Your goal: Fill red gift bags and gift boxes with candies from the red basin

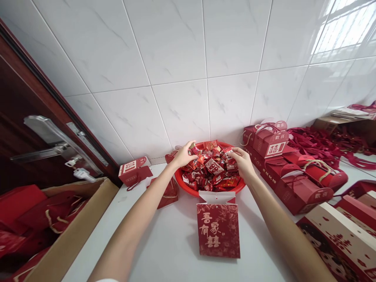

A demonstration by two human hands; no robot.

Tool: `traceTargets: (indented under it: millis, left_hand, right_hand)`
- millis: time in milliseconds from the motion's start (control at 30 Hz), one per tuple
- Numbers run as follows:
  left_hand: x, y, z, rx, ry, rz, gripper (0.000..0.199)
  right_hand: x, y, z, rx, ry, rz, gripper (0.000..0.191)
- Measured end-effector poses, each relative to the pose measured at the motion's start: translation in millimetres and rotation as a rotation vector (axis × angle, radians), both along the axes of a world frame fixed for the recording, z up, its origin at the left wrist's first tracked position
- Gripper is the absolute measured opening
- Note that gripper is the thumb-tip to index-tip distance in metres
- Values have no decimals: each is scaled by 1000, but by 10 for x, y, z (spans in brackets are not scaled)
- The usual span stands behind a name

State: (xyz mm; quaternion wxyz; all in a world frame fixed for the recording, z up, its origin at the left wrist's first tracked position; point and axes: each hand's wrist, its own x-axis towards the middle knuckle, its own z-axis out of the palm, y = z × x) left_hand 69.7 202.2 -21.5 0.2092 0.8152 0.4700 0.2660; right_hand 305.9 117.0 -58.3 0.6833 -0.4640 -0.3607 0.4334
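Two bare hands reach into a red bowl (188,187) full of wrapped candies (212,169). The bowl sits on the white table (170,243), right against the tiled wall (182,58).

The left hand (184,154) is at the left side of the candy pile. Its fingers are curled around one small red candy (194,149) and hold it just above the heap. The right hand (242,160) is at the right side of the pile. Its fingertips pinch another wrapped candy (229,154) that is on top of the heap.

Just in front of the bowl stands a red paper bag (218,229) with gold letters on it. Its top is open, and it touches the near edge of the bowl.

To the left of the bowl lie a little red box (133,171) with a white label and a folded red bag (168,194). Farther left, a brown cardboard box (70,231) holds many more red bags. Behind it is a dark wooden door with a silver handle (47,143).

To the right of the bowl, many red gift boxes (290,172) with rope handles are stacked close together. Near the right corner stand bigger red and cream boxes (340,235).
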Motion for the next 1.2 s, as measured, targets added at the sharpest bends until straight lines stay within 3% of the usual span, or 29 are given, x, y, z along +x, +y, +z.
traceTargets:
  millis: [167, 300, 367, 467, 533, 667, 767, 900, 1200]
  left_hand:
    - [-136, 77, -30, -26, 59, 7, 79]
    - [-230, -67, 151, 105, 98, -43, 50]
    - [-249, -215, 256, 10, 137, -146, 34]
    - [-188, -460, 303, -295, 379, -389, 28]
    - [-79, -596, 247, -325, 604, -440, 26]
    - [185, -747, 74, -209, 849, -287, 35]
    - [309, -762, -19, -166, 866, -219, 56]
    - [411, -701, -134, -165, 883, -239, 66]
    - [540, -554, -304, -220, 947, -204, 50]
  right_hand:
    - [-6, -7, 10, -17, 20, 4, 37]
    - [-11, -7, 12, -14, 31, 2, 36]
    - [-10, -2, 7, -14, 29, 5, 37]
    - [-6, 3, 4, -21, 25, 3, 38]
    - [-6, 2, 9, -27, 26, 4, 38]
    - [-11, -2, 21, -39, 34, 10, 37]
    - [-15, -2, 20, -11, 19, 18, 35]
    - [-22, -10, 22, -2, 3, 23, 34]
    - [-34, -18, 30, -1, 42, 22, 32]
